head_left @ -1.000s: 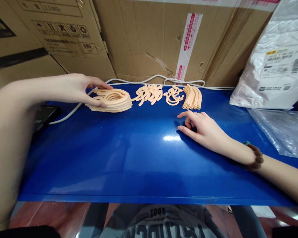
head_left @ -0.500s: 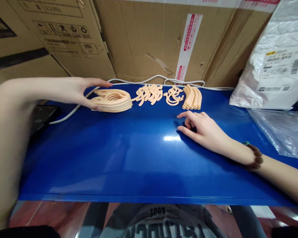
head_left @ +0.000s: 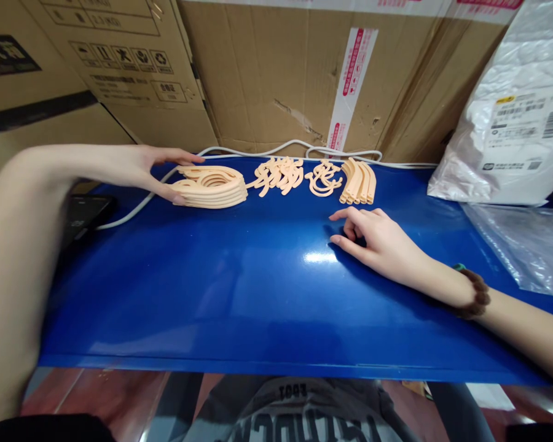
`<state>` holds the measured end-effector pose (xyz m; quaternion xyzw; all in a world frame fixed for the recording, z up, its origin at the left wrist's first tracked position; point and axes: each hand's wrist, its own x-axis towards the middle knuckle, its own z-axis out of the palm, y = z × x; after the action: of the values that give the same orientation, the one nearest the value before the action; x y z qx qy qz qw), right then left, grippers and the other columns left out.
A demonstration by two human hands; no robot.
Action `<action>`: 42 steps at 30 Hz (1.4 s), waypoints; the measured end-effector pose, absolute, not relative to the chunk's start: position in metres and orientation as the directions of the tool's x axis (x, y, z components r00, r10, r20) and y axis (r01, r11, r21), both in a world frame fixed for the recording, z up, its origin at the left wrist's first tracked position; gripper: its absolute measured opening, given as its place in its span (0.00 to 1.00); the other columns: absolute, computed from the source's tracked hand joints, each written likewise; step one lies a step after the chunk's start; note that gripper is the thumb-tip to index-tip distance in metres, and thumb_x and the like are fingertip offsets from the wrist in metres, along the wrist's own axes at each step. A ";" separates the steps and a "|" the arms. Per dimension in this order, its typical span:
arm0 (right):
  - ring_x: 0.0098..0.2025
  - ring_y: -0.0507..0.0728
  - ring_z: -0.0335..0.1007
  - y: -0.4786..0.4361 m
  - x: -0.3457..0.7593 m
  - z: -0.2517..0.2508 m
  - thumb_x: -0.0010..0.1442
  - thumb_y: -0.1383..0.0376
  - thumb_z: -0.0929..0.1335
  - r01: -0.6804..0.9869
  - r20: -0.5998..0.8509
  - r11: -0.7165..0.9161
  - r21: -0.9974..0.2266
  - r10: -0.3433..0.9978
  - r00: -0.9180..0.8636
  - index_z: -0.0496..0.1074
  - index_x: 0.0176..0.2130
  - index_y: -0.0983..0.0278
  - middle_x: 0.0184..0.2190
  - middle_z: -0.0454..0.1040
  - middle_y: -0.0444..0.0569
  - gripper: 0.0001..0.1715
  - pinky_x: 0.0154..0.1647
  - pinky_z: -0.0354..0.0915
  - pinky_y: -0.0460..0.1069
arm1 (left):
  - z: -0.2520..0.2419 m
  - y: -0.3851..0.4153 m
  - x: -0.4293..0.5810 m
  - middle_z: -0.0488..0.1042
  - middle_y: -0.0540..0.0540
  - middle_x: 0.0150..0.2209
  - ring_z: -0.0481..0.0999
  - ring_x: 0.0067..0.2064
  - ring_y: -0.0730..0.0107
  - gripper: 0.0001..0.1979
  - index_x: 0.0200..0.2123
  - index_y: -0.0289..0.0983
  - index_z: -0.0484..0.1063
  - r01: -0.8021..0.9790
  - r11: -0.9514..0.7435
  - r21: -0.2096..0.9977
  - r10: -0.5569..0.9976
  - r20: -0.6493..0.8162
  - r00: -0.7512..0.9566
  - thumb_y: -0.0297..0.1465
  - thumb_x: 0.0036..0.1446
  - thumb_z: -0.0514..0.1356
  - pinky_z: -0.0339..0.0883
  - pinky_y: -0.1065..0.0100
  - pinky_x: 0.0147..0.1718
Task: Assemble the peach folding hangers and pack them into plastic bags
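Note:
A stack of flat peach-coloured curved pieces [head_left: 213, 186] lies at the back left of the blue board [head_left: 239, 294]. My left hand [head_left: 154, 170] is open beside the stack's left edge, thumb and fingers spread round it and just touching or nearly so. To the right lie a heap of small peach pieces [head_left: 279, 174], a few curly ones [head_left: 323, 178] and a row of curved strips [head_left: 359, 182]. My right hand [head_left: 380, 242] rests on the board below the strips, fingers loosely curled, holding nothing. A bead bracelet [head_left: 477, 295] is on that wrist.
Cardboard boxes [head_left: 276, 73] stand along the back. A white cable [head_left: 281, 148] runs behind the pieces. A white plastic parcel [head_left: 511, 116] and clear plastic [head_left: 525, 245] fill the right side. A dark phone [head_left: 85, 215] lies left of the board.
My left hand has slid leftward off the top of the stack, and its fingers have spread. My right hand has stayed in place.

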<state>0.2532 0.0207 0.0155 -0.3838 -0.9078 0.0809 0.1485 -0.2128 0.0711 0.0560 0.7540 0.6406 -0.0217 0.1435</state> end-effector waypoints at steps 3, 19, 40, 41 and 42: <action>0.32 0.56 0.69 0.020 0.253 0.016 0.68 0.55 0.65 0.673 0.206 0.693 -0.259 0.720 -0.663 0.68 0.52 0.63 0.28 0.71 0.42 0.19 0.44 0.58 0.53 | 0.058 0.071 -0.212 0.64 0.46 0.67 0.68 0.63 0.52 0.52 0.69 0.45 0.57 0.971 -0.127 0.203 0.958 -0.230 0.173 0.58 0.44 0.65 0.57 0.58 0.63; 0.32 0.55 0.68 0.020 0.254 0.016 0.69 0.55 0.65 0.670 0.201 0.698 -0.251 0.715 -0.669 0.68 0.52 0.63 0.28 0.71 0.42 0.18 0.44 0.57 0.53 | 0.057 0.073 -0.216 0.66 0.48 0.66 0.69 0.63 0.53 0.50 0.68 0.49 0.58 0.962 -0.137 0.235 0.952 -0.238 0.194 0.57 0.44 0.67 0.57 0.58 0.63; 0.31 0.55 0.69 0.020 0.253 0.016 0.68 0.55 0.65 0.671 0.198 0.702 -0.241 0.712 -0.674 0.69 0.51 0.62 0.29 0.72 0.42 0.17 0.44 0.58 0.53 | 0.047 0.083 -0.214 0.77 0.47 0.56 0.75 0.56 0.56 0.32 0.56 0.41 0.75 0.956 -0.101 0.274 0.989 -0.072 0.125 0.52 0.53 0.60 0.61 0.58 0.62; 0.31 0.55 0.69 0.019 0.254 0.016 0.68 0.55 0.65 0.670 0.199 0.703 -0.240 0.711 -0.675 0.69 0.51 0.62 0.29 0.72 0.42 0.17 0.44 0.58 0.53 | 0.047 0.082 -0.213 0.78 0.47 0.56 0.75 0.55 0.56 0.32 0.55 0.41 0.75 0.956 -0.098 0.277 0.990 -0.066 0.121 0.52 0.52 0.60 0.61 0.58 0.62; 0.31 0.55 0.69 0.019 0.254 0.016 0.68 0.55 0.65 0.670 0.199 0.703 -0.239 0.711 -0.675 0.69 0.51 0.62 0.29 0.71 0.42 0.17 0.45 0.58 0.53 | 0.047 0.082 -0.212 0.78 0.47 0.55 0.75 0.55 0.56 0.32 0.54 0.40 0.76 0.955 -0.097 0.280 0.991 -0.064 0.119 0.52 0.52 0.59 0.61 0.58 0.61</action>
<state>0.2538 0.0191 0.0160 -0.3783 -0.9122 0.0733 0.1393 -0.2121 0.0823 0.0468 0.7372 0.6600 0.0701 0.1271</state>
